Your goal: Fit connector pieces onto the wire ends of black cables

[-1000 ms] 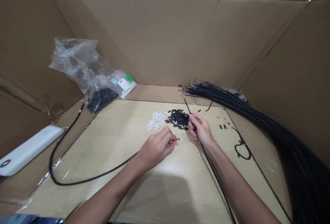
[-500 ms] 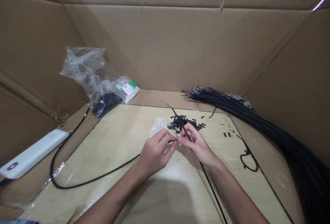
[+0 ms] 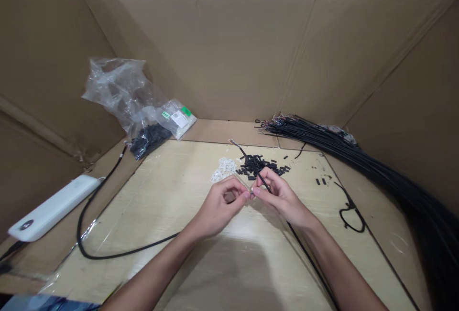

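Observation:
My left hand (image 3: 223, 206) is closed in a pinch, thumb against forefinger, at the tip of a black cable whose end shows small coloured wires. Facing it, my right hand (image 3: 281, 198) pinches at those wires, the fingertips of both hands almost touching. Another length of black cable (image 3: 264, 182) passes through my right hand, its stripped end (image 3: 234, 143) pointing up and away. Just beyond the hands lie a pile of short black tubes (image 3: 255, 165) and a pile of small white pieces (image 3: 224, 169).
A bundle of black cables (image 3: 344, 151) lies along the right side. Clear plastic bags (image 3: 143, 115) stand at the back left, above a white elongated device (image 3: 53, 208). A looped black cable (image 3: 84, 244) crosses the left side. Cardboard walls (image 3: 201, 53) enclose the table.
My left fingers have shifted slightly back from the right fingertips, and coloured wires now show between them. The right hand keeps its hold. The whole view has shifted slightly.

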Tool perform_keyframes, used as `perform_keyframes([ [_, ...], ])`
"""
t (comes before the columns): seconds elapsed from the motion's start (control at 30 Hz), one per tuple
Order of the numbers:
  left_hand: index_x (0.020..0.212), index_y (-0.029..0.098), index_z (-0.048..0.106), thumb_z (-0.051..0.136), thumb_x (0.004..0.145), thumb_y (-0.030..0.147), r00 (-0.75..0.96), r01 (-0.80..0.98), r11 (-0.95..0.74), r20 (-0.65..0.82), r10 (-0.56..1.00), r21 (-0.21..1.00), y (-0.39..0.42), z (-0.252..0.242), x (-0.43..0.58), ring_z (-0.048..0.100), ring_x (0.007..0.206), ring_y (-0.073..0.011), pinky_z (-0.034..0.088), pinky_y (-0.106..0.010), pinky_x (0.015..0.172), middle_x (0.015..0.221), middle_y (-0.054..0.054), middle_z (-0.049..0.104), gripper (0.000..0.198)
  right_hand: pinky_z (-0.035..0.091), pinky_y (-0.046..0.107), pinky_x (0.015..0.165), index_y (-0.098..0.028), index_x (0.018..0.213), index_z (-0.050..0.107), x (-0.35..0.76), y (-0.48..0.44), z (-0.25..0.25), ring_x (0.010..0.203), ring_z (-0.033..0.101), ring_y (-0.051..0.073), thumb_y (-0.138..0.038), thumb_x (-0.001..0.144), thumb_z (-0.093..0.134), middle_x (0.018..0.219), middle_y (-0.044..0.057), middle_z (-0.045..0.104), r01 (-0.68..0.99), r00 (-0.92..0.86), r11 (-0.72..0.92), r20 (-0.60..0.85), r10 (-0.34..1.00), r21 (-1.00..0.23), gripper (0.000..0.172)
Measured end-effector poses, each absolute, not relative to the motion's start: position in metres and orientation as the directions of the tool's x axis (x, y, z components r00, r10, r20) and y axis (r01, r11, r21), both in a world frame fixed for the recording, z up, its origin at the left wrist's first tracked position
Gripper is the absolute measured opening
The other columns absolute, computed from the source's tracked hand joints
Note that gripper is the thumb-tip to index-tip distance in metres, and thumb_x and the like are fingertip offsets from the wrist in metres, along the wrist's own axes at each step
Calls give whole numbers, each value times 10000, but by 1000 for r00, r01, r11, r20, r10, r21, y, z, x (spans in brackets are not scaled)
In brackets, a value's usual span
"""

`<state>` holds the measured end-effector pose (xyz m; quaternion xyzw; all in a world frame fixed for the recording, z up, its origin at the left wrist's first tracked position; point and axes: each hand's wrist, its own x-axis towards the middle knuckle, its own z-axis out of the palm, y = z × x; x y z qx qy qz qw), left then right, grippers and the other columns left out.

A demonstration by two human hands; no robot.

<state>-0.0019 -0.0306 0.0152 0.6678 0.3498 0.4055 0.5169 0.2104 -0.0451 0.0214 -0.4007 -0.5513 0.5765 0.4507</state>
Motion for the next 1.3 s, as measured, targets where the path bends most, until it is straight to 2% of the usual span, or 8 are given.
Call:
perform_keyframes([
  [0.13,899,181,734,738,1020,428,427,19,-126,105,898,992,-31,11,-1,581,767,-151,478,-276,724,857,-17,645,274,432,279,689,-250,957,601,210,-43,18,785,550,154,-516,953,864,908,-14,633,-54,-204,68,78,976,-996,374],
  [0.3,921,163,755,830,946,476,446,4,-42,36,894,999,-30,10,-1,579,776,-151,474,-277,738,862,-34,678,323,456,290,742,-243,941,586,212,-41,13,808,544,154,-516,916,907,896,-22,604,-52,-215,103,112,970,-993,422],
  [0.43,895,168,743,868,897,550,492,-56,109,-67,868,993,-31,14,-1,505,628,-120,408,-266,600,769,2,607,402,416,254,595,-246,971,578,215,-44,17,713,513,117,-506,931,892,930,-30,602,-51,-249,53,64,966,-997,410],
  [0.57,866,157,766,914,840,542,525,-86,220,-143,839,972,-32,20,-2,499,605,-119,397,-269,619,660,17,567,414,257,225,409,-252,984,548,216,-46,24,510,391,45,-493,950,874,945,-56,596,-88,-316,-37,-7,949,-995,406],
  [0.87,817,162,763,933,807,508,538,-119,289,-183,823,950,-30,21,-2,539,609,-132,437,-290,647,674,3,599,385,314,175,384,-246,978,538,215,-44,26,479,415,25,-439,909,916,923,-54,656,-137,-319,-29,17,948,-990,431],
  [0.97,840,164,759,908,844,497,543,-94,234,-147,827,968,-29,20,-3,557,681,-149,462,-297,681,741,-12,620,365,312,175,372,-246,969,532,215,-44,27,461,412,22,-421,890,928,916,-55,669,-140,-303,-39,5,953,-989,440],
  [1.1,900,183,730,766,996,427,499,37,-60,33,866,998,-32,15,-1,575,777,-162,443,-299,732,860,-25,641,265,313,171,361,-246,956,541,214,-44,26,474,386,29,-429,864,940,890,-66,639,-108,-257,-76,-45,965,-991,448],
  [1.3,916,193,706,643,1052,271,400,343,-344,196,895,874,-37,14,-1,606,829,-196,439,-333,771,918,-42,673,168,350,169,375,-241,925,549,207,-42,16,498,427,40,-495,820,958,863,-74,594,-39,-219,-91,-80,972,-995,493],
])
